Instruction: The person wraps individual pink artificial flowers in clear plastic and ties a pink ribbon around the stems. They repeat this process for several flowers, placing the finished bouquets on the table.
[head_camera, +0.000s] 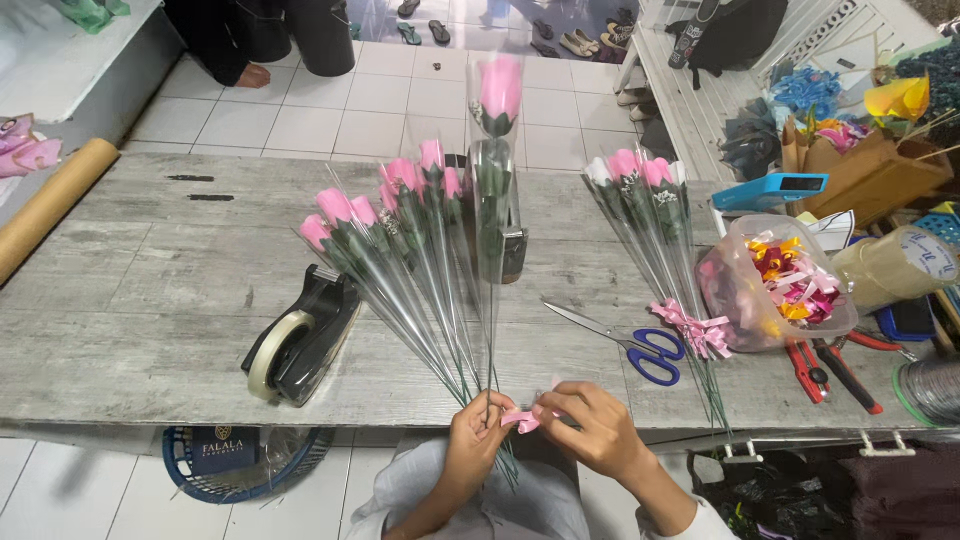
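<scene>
A black tape dispenser (300, 345) sits on the grey wooden desk (150, 290) at nine o'clock. Blue-handled scissors (625, 345) lie at three o'clock, just beside a second bunch of wrapped pink roses (645, 205). Further right, a clear bag of ribbon bows (785, 280), red pliers (810, 370). A cardboard roll (50, 205) lies far left.

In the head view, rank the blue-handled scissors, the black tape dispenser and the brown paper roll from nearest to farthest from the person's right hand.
Measured from the right hand:
1. Blue-handled scissors, just above it on the table, slightly to the right.
2. Black tape dispenser, across to the left, past the wrapped roses.
3. Brown paper roll, at the far left edge.
</scene>
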